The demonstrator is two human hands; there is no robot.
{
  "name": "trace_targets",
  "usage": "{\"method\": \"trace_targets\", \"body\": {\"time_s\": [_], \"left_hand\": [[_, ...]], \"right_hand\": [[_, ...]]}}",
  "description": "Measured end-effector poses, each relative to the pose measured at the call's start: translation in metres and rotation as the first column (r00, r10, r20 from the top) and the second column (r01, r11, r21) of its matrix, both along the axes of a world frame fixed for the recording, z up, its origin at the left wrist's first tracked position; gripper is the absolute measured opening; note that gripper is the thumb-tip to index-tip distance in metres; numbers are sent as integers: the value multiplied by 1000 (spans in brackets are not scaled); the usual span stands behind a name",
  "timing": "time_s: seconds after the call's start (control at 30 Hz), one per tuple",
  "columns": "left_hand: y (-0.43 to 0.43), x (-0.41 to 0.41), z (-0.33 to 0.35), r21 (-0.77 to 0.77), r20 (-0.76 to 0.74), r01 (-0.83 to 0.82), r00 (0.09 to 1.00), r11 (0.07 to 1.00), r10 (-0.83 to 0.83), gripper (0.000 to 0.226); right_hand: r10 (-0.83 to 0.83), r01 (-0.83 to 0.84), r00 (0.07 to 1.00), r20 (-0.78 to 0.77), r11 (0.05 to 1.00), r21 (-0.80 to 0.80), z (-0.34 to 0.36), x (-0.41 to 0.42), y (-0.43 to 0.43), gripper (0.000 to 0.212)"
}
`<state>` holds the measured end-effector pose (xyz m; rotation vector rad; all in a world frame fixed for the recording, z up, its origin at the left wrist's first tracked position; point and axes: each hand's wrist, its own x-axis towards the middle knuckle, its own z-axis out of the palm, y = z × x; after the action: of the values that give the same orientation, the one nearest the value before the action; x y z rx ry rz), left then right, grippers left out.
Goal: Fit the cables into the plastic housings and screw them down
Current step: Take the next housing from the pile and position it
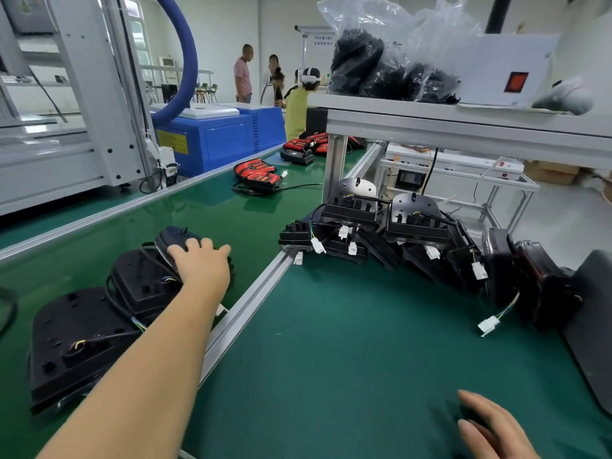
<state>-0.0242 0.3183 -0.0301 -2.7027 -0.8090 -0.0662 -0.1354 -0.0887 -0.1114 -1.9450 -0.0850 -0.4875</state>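
Three black plastic housings lie in a row on the green conveyor belt (205, 210) at the left. My left hand (202, 263) reaches across the aluminium rail (251, 303) and rests on the farthest housing (175, 240), fingers spread over its top. The middle housing (142, 283) and the nearest housing (76, 342) carry thin coloured cables. My right hand (490, 429) hovers low over the green work mat (347, 342) at the bottom right, fingers relaxed and holding nothing.
A pile of black housings (414, 233) with white cable plugs lines the mat's far edge. A dark flat part (592, 326) stands at the right. Red-and-black lamp units (258, 173) sit farther along the belt. An overhead shelf (463, 124) holds bagged parts. People stand behind.
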Motion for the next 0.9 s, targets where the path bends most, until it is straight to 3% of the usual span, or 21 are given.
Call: {"method": "trace_targets", "body": {"time_s": [0.33,0.4,0.53,0.67,0.9], "left_hand": [[24,-2,-6,190,106,-53,994,980,33,56],[24,1,-7,218,79,-50,996,975,33,58],[23,9,-5,257,26,-32,999,966,26,53],[18,12,-2,238,14,-49,999,970,47,32],[23,15,-3,226,70,-35,997,974,19,26]], "right_hand": [[61,-60,997,-45,998,26,7,-4,-4,81],[75,-74,995,-59,997,26,8,-4,-6,78],[120,-116,986,-116,992,46,10,-4,-8,53],[114,-109,986,-119,993,50,12,-7,-7,54],[99,-99,989,-109,995,6,8,-5,-10,68]]}}
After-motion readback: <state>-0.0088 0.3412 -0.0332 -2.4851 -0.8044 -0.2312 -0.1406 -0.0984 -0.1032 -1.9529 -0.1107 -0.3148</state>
